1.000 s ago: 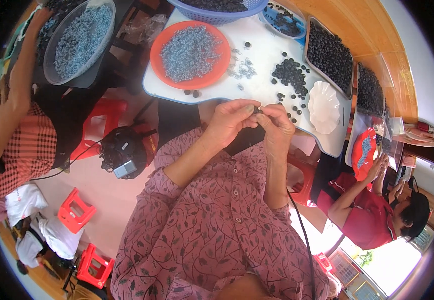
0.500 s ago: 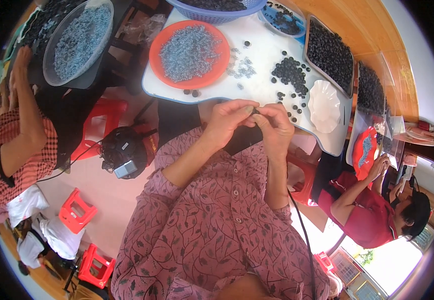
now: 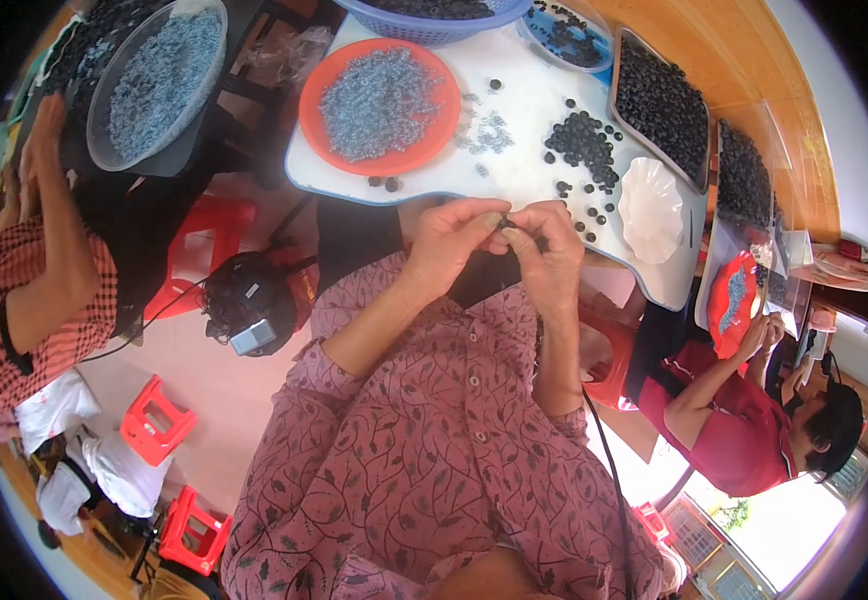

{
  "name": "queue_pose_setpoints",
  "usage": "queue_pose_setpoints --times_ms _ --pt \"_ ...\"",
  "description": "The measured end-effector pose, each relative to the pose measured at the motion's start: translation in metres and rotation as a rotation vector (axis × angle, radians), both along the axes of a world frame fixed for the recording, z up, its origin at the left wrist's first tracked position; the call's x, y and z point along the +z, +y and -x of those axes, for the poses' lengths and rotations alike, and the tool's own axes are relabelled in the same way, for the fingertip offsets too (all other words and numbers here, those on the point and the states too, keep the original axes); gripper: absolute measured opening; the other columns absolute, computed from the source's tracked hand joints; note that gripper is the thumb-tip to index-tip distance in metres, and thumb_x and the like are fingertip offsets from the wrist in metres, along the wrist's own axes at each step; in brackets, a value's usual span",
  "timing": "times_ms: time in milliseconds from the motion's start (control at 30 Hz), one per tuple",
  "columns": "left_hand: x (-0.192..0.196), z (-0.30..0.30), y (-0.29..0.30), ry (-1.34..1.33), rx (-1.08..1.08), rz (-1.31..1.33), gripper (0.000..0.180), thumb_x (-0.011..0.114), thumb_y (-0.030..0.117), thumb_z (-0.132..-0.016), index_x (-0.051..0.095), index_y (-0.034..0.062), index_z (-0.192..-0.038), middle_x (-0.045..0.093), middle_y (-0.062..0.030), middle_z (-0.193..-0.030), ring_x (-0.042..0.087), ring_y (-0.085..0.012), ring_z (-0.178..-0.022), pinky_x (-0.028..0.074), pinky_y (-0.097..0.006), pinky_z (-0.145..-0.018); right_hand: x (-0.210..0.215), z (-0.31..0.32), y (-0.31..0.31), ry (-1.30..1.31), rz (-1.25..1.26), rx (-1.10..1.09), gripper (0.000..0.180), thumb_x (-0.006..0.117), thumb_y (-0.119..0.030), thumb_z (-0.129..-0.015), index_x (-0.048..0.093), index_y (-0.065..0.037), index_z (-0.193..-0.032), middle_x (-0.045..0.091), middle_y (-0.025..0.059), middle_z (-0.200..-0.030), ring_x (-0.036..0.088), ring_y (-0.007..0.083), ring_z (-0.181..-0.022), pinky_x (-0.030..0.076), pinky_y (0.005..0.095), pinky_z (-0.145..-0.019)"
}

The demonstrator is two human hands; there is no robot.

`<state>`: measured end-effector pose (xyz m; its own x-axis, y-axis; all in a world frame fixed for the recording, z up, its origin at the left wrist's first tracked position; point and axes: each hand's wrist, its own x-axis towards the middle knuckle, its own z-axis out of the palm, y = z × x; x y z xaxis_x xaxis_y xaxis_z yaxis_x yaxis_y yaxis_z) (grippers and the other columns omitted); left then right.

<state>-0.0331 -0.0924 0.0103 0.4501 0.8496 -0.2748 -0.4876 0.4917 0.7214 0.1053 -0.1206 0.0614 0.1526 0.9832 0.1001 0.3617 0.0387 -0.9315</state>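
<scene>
Your left hand and your right hand meet just in front of the near edge of the white table, above your lap. The fingertips of both hands are pinched together around 1 small dark piece, which sits between them at the point where the hands touch. It seems you hold it close to your body so that both hands can press on it with control. The fingers are almost fully closed; the piece is so tiny that its shape is hard to make out, and I cannot tell if there is a 2nd part under the fingertips.

On the table, a loose heap of black beads lies near the middle, within easy reach of your right hand. An orange plate with grey-blue small parts stands toward the left edge, and a white scalloped dish is at the right edge. A dark tray of black pieces lies at the far right corner, and a blue basket at the far edge is cut off by the picture.

2 other persons work at the sides; their hands are apart from yours.
</scene>
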Motion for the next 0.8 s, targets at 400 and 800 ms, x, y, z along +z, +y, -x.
queue_pose_setpoints --times_ms 400,800 --pt "-0.015 -0.009 -0.001 -0.073 0.054 -0.045 0.02 0.059 0.007 -0.094 0.064 -0.0043 -0.109 0.066 -0.0063 -0.09 0.061 -0.0098 -0.074 0.054 -0.023 -0.068 -0.011 -0.009 -0.001 -0.096 -0.048 0.014 0.014 0.065 0.01 -0.079 0.06 0.001 -0.089 0.057 0.0064 -0.088 0.059 0.0121 -0.073 0.049 0.0253 -0.066" --pt "-0.015 -0.009 -0.001 -0.252 0.026 0.077 0.02 0.055 0.008 -0.096 0.062 -0.0042 -0.11 0.064 -0.0068 -0.094 0.061 -0.0105 -0.078 0.054 -0.024 -0.069 -0.024 -0.007 -0.004 0.111 -0.056 -0.042 0.013 0.065 0.008 -0.081 0.061 0.001 -0.091 0.056 0.0044 -0.091 0.058 0.0098 -0.076 0.048 0.0224 -0.068"
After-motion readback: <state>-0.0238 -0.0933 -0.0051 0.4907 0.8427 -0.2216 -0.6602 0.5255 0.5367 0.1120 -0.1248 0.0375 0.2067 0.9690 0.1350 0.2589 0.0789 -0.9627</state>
